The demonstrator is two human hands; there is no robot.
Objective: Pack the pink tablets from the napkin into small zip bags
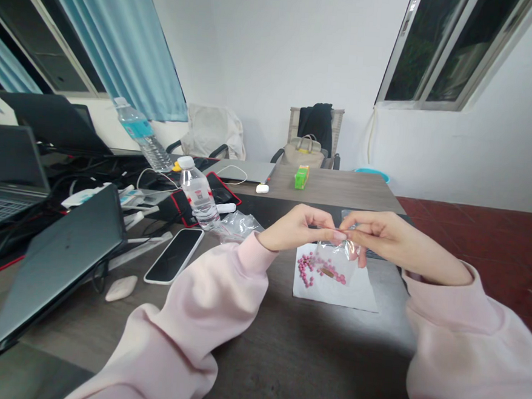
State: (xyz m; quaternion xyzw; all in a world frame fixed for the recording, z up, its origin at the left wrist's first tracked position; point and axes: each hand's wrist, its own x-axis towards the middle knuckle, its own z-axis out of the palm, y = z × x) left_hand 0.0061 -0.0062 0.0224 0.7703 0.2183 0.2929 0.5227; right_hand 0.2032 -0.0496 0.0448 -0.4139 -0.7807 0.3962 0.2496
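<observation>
Between my two hands hangs a small clear plastic bag (335,251), its upper edge pinched by both. My left hand (304,226) grips it with thumb and fingertips from the left. From the right, my right hand (379,235) pinches the same edge, its fingers close to the left ones. Below lies a white sheet of paper (355,294) on the table. Several small pink beads (306,269) are scattered there; some show through the bag, and I cannot tell whether those are inside it. A small brownish strip (327,272) shows among them.
Left of my arm lie a white-edged phone (174,256), a white mouse (121,288) and a half-open laptop (65,258). A water bottle (197,195) stands by crumpled plastic (239,225). Farther back are a green box (301,177), a white case (262,189) and a closed laptop (250,170).
</observation>
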